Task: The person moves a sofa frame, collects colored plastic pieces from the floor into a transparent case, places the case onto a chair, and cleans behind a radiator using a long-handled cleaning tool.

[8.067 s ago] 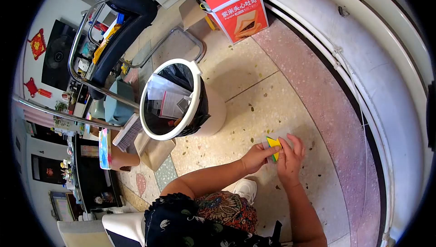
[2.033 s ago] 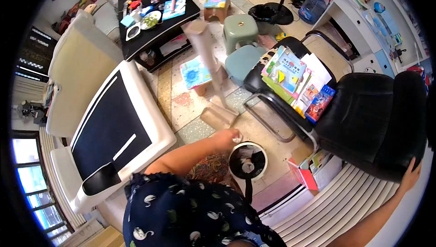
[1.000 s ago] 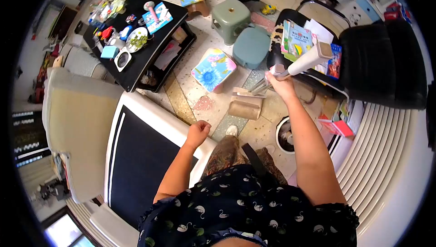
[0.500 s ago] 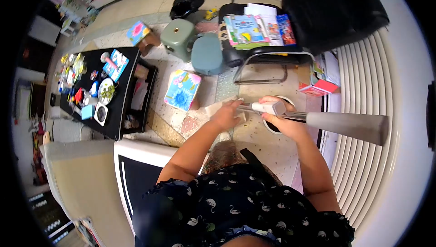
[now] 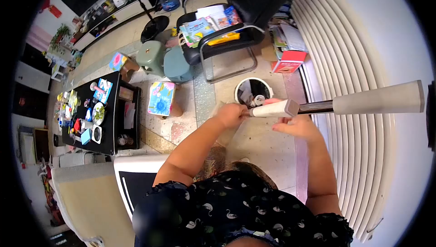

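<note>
A long metal pole (image 5: 315, 107) crosses in front of me, with a thick white sleeve (image 5: 274, 108) midway and a grey grip (image 5: 379, 98) at its right end. My left hand (image 5: 231, 114) is closed around the pole just left of the white sleeve. Around the sleeve's right part is my right hand (image 5: 302, 127), its thumb stretched out below and some fingertips showing above, so its hold looks loose. A pale flat piece lies partly hidden behind my left hand; I cannot make out its kind.
Beyond my hands stands a white-rimmed bin (image 5: 238, 96) with litter. A black chair (image 5: 261, 1) holds books, beside a red box (image 5: 289, 62). Ribbed radiator panels (image 5: 334, 65) line the right. Stools (image 5: 161, 99) and a cluttered black table (image 5: 113, 129) are at left.
The view has tilted up and turned, showing more of the room and the bin. My left hand has closed on the pole. My right thumb has loosened from the sleeve.
</note>
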